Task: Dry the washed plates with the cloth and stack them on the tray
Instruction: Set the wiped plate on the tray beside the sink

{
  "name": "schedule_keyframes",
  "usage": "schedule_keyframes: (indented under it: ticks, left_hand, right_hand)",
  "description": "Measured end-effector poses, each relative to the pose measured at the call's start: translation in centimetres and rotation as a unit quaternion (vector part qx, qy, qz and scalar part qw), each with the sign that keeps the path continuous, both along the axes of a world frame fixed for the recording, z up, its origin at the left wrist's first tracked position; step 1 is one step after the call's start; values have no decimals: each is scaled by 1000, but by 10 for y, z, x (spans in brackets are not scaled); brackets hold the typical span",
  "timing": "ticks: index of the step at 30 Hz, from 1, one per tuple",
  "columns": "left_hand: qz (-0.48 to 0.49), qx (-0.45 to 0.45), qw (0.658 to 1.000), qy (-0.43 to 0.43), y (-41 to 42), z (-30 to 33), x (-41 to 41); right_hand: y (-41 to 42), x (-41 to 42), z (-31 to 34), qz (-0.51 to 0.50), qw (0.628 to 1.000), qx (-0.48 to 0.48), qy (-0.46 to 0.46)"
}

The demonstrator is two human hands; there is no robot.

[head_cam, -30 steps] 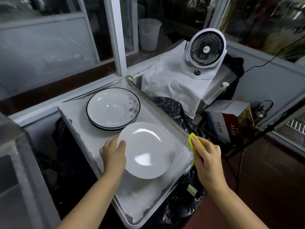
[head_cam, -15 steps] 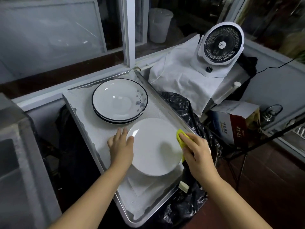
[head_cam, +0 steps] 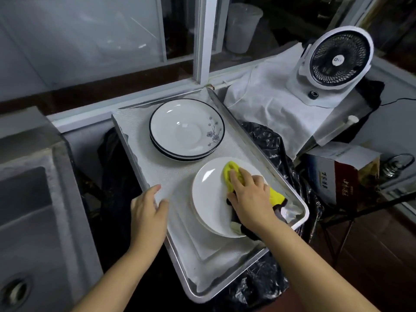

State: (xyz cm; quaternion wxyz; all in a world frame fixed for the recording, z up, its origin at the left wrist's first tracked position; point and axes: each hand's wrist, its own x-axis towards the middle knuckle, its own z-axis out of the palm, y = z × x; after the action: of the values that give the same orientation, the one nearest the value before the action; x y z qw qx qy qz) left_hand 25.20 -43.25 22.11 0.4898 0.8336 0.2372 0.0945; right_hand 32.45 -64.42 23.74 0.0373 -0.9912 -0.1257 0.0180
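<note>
A metal tray (head_cam: 299, 207) lined with white mesh holds two piles. At its far end sits a stack of black-rimmed flower-patterned plates (head_cam: 186, 129). Nearer lies a stack of plain white plates (head_cam: 210, 199). My right hand (head_cam: 249, 199) rests on the top white plate, fingers pressing a yellow cloth (head_cam: 231, 172) against it; a dark part of the cloth hangs under my wrist. My left hand (head_cam: 148, 212) hovers over the tray's left side, fingers relaxed, apart from the plates and holding nothing.
A steel sink (head_cam: 24, 221) lies to the left. A white desk fan (head_cam: 335, 57) stands on a white sheet (head_cam: 265, 102) at the back right. A cardboard box (head_cam: 337, 174) and black plastic bags (head_cam: 267, 140) sit right of the tray. A window frame (head_cam: 203, 39) runs behind.
My left hand let go of the white plate's rim and drew back to the left. My right hand moved with the cloth from the plate's right edge onto its top face.
</note>
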Motion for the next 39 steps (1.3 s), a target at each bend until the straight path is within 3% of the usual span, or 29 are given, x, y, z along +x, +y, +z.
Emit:
schedule_keyframes:
  ticks: [9, 16, 22, 25, 28, 32, 34, 37, 39]
  left_hand:
    - [16, -36, 999, -21, 15, 0, -16]
    - [-5, -102, 994, -44, 21, 11, -22]
    - [-26, -238, 964, -114, 43, 61, -45]
    - [-37, -301, 941, -150, 63, 91, -57]
    - [-18, -304, 938, -165, 93, 117, -74]
    - [1, -362, 908, -211, 141, 144, -104]
    - [-13, -382, 896, -227, 161, 156, -121]
    - [-13, -386, 887, -252, 188, 168, -144]
    - [5, -395, 876, -276, 203, 173, -159]
  right_hand:
    - [53, -13, -5, 96, 994, 37, -29]
    - [77, -32, 17, 179, 946, 265, 58]
    - [116, -55, 69, 186, 862, 464, 81]
    - [146, -74, 95, 221, 827, 503, 114]
    - [172, -94, 118, 245, 793, 533, 166]
    - [202, -108, 146, 164, 690, 658, 252]
    - [220, -114, 156, 158, 703, 636, 276]
    - [247, -128, 164, 235, 717, 550, 358]
    - [262, -138, 165, 266, 738, 505, 360]
